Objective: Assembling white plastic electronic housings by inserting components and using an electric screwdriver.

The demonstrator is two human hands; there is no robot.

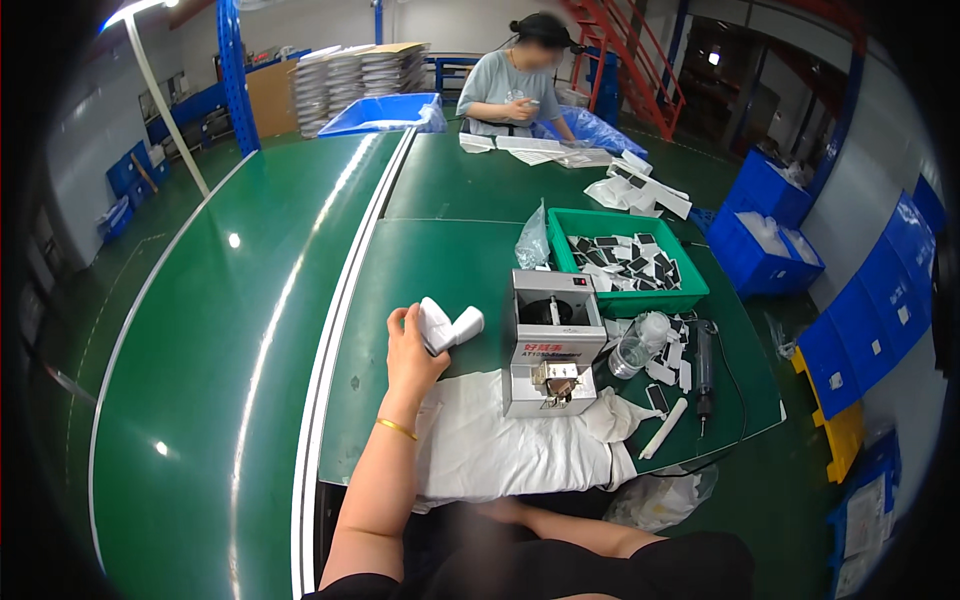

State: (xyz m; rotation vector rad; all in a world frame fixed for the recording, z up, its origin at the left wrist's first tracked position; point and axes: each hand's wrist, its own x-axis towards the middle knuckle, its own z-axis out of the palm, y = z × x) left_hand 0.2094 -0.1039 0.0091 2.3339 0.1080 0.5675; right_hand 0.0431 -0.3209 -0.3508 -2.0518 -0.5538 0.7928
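My left hand [412, 352] is raised over the green table, its fingers closed around a white plastic part [434, 326] with a broad curved side and a rounded, tube-like end. My right hand [503, 511] is low by the table's front edge, close to my lap, with its fingers hidden. A white cloth [500, 445] lies on the table between my arms. Just beyond it stands a silver box-shaped machine [557, 340], which looks like a screw feeder, with an open top and a small metal outlet at its front.
Right of the machine are a clear jar [630, 357], an electric screwdriver [705, 370] with a cord, and a white stick [662, 428]. Behind it, a green bin [690, 297] holds many black-and-white pieces. A co-worker [520, 90] stands at the far end beside white strips [530, 146].
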